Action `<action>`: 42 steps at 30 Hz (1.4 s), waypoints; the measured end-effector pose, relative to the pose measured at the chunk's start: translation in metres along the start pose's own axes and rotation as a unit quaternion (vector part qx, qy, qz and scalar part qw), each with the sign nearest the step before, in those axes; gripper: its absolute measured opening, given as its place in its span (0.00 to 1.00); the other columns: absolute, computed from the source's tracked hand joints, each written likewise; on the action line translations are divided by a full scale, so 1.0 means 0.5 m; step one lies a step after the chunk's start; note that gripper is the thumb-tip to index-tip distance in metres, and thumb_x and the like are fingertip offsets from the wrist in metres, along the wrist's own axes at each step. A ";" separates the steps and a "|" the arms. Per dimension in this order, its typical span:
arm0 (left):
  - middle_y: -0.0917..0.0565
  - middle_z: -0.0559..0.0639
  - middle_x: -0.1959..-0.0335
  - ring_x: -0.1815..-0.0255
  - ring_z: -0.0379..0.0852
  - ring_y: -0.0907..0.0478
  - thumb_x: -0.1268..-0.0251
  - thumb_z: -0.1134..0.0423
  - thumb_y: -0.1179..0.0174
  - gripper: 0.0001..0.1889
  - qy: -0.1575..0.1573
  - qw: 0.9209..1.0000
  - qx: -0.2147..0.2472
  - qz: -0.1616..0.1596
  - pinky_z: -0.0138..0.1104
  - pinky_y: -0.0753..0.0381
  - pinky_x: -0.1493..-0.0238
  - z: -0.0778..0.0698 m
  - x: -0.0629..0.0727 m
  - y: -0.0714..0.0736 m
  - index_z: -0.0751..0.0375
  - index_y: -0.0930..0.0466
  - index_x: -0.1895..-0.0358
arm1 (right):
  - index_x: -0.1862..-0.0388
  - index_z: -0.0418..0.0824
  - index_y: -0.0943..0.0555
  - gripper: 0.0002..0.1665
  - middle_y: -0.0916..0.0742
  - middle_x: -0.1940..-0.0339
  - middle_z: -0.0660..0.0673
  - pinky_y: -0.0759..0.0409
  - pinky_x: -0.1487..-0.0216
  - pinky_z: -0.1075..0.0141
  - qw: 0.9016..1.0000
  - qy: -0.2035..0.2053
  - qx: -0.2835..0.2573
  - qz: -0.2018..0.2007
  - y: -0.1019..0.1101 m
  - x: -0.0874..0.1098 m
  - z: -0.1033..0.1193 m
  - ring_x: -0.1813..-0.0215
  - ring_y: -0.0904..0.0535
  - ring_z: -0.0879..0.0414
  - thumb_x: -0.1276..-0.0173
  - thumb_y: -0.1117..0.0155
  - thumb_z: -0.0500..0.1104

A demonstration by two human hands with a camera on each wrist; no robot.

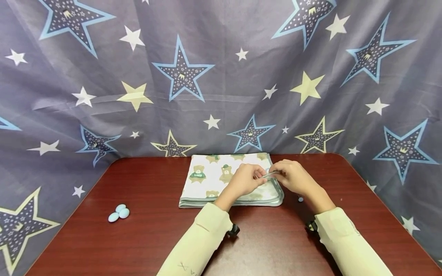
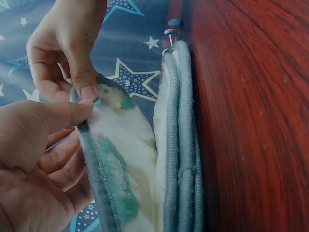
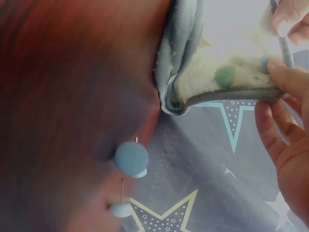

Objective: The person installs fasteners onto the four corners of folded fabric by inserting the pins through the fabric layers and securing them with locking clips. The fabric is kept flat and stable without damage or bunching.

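A folded white blanket (image 1: 212, 182) with bear prints and grey-green edging lies on the table. My left hand (image 1: 244, 180) pinches the edge of its top layer near the right corner. Close beside it, my right hand (image 1: 293, 177) grips the same raised corner between thumb and fingers. In the right wrist view, a small blue round head (image 3: 265, 63) shows on the cloth by the right thumb; the rest of it is hidden. Just beyond the blanket's right side, pins with round blue heads (image 3: 131, 158) stand on the table, their thin metal shafts visible.
Three pale blue oval pieces (image 1: 121, 213) are grouped at the left of the dark red wooden table (image 1: 155, 245). A grey curtain (image 1: 221, 76) printed with stars hangs behind the table and along both sides.
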State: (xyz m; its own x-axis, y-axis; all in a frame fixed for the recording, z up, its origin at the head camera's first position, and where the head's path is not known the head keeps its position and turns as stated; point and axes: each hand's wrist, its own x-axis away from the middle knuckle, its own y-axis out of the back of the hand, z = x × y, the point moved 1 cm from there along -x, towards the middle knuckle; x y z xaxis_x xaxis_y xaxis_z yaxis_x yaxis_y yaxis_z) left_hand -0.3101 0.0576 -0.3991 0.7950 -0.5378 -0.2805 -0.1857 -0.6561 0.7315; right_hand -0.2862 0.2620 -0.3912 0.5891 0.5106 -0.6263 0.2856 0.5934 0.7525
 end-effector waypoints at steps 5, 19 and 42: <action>0.12 0.41 0.69 0.71 0.31 0.20 0.31 0.59 0.32 0.04 -0.010 1.000 -0.008 0.001 0.26 0.23 0.65 0.002 0.002 -0.001 0.54 0.12 0.61 | 0.64 0.43 0.13 0.12 0.12 0.67 0.51 0.19 0.63 0.59 1.000 -0.002 0.012 0.023 0.005 0.001 0.004 0.64 0.18 0.57 0.45 0.21 0.30; 0.14 0.44 0.73 0.74 0.36 0.23 0.34 0.60 0.30 0.04 0.070 0.984 0.140 -0.087 0.30 0.24 0.70 0.068 -0.004 0.017 0.56 0.10 0.63 | 0.56 0.40 0.13 0.10 0.12 0.63 0.47 0.19 0.61 0.57 0.993 -0.097 0.037 0.057 0.052 0.005 -0.010 0.63 0.15 0.51 0.34 0.26 0.43; 0.17 0.46 0.66 0.72 0.38 0.22 0.32 0.67 0.32 0.09 0.262 0.838 0.435 -0.199 0.29 0.23 0.73 0.220 0.020 0.112 0.63 0.15 0.52 | 0.57 0.39 0.13 0.08 0.10 0.64 0.51 0.19 0.56 0.54 0.965 -0.185 0.014 0.184 0.110 0.055 -0.074 0.61 0.16 0.57 0.35 0.27 0.37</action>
State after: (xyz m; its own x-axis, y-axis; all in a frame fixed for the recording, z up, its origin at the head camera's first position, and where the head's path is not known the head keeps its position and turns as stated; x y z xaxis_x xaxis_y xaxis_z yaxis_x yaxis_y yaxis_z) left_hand -0.3763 -0.0427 -0.4295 0.9961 -0.0278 0.0839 -0.0151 -0.9887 -0.1492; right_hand -0.2823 0.3317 -0.3744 0.8825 0.4235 -0.2045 0.0238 0.3941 0.9188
